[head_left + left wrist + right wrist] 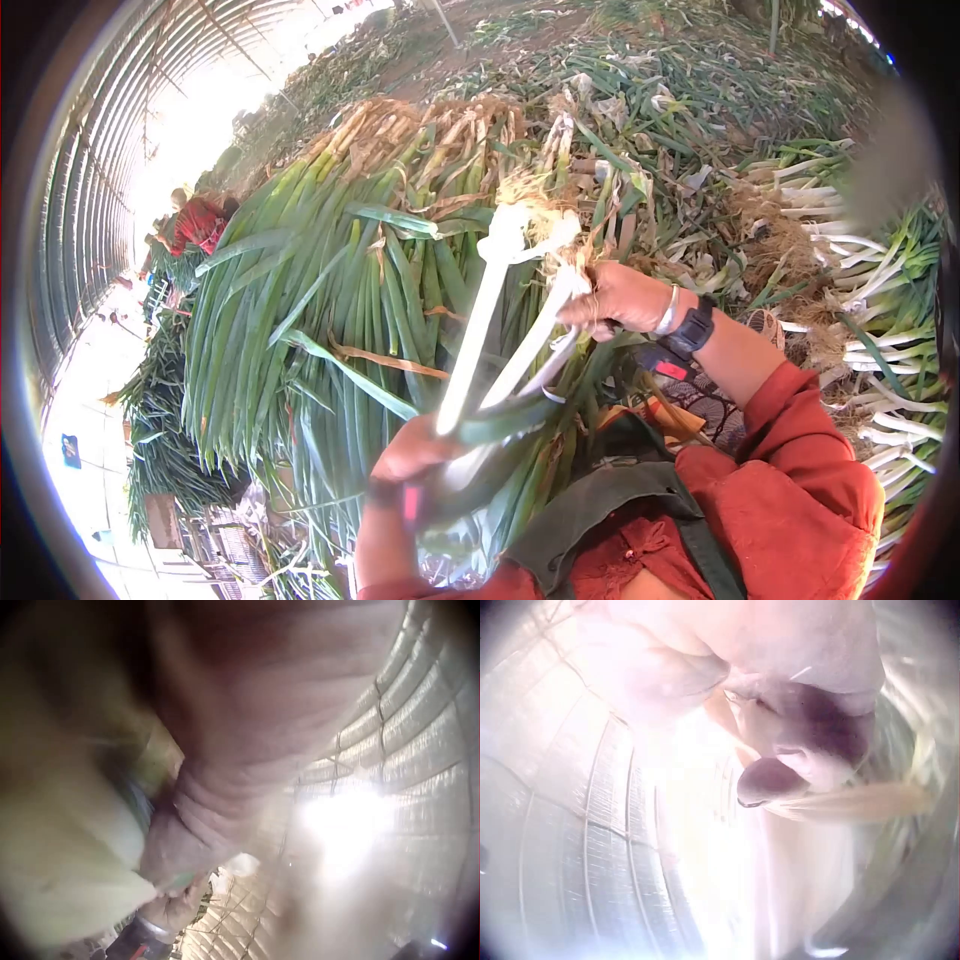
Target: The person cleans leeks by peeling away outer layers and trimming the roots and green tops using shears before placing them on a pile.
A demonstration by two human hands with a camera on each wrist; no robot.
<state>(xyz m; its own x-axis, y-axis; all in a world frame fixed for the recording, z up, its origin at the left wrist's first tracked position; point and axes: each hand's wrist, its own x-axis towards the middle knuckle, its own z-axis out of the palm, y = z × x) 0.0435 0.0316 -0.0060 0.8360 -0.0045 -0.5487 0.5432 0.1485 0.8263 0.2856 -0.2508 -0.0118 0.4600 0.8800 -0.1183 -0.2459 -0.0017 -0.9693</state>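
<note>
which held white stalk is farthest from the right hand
The long white root-tipped stalk held leftmost in the head view; the others lie closer to the bare right hand.

left hand (412, 448) — blurred, partly hidden by stalks (473, 340) | left sleeve (430, 592) — cut off below | grey smudge (885, 160): unidentifiable

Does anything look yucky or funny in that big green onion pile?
Yes: beyond the left hand, a withered brown leaf lies across the pile of green onions. It looks odd because most leaves around it are green.
</note>
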